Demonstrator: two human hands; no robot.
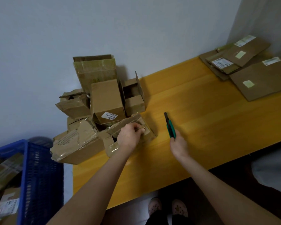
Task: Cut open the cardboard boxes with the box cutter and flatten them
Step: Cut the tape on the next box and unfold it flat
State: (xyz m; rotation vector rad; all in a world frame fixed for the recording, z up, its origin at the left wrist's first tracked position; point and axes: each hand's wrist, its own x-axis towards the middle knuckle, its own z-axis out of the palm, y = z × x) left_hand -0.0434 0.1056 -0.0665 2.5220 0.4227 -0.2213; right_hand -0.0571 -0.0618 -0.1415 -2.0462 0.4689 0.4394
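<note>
So the left hand [131,138] has its fingers [140,129] curled round a flap of the front box [150,134], at the tabletop's [201,111] left end. The right hand [179,146] grips the cutter [169,125] just beside it, not touching. Flat boxes [258,78] lie in the far right corner.

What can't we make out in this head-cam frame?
Head view, all:
- box cutter in right hand: dark tip too small to tell how far the blade is out.
- left hand on front box: curled fingers hide what they pinch, tape or flap.
- blue crate: contents cut off by the left edge.
- flattened boxes: nearest sheet cut off by the right edge.
</note>
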